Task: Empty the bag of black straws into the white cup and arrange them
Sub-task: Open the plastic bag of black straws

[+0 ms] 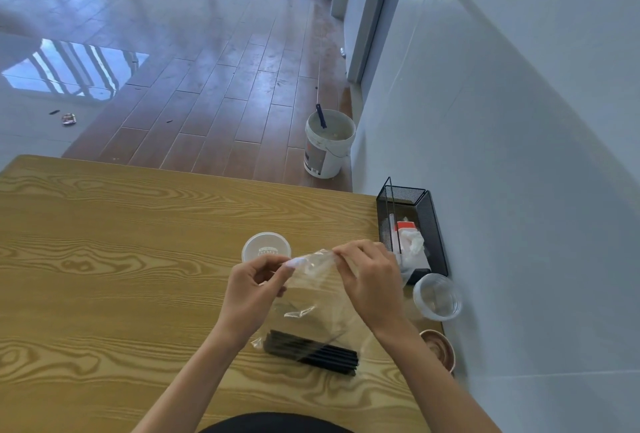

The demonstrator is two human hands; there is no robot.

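Room: glossy brown plank floor (pixel 221 62) beyond the table, pale grey wall (pixel 519 155) on the right, white plastic bucket (pixel 329 143) standing at the wall's foot.
Table: yellow wood-grain top (pixel 104 259), smooth, bold swirling figure.
Bag: clear thin plastic bag (pixel 322 297), crinkled, glinting, lifted at its far end, near end down on the table.
Straws: black straws (pixel 311 353), straight slim tubes bundled inside the bag's near end, lying slantwise, nearer than both hands and between the wrists.
Left hand: left hand (pixel 252 290) curled, thumb and fingertips pinching the bag's top edge at its left side.
Right hand: right hand (pixel 370 280) curled, pinching the same edge at its right side, just beside the left.
Cup: white cup (pixel 266 247), round, translucent rim, upright just beyond the left hand, apart from the bag.
Right edge: black wire-mesh basket (pixel 426 221) against the wall holding white and red items; clear ribbed plastic cup (pixel 438 296) nearer; brown paper cup (pixel 440 349) nearest.
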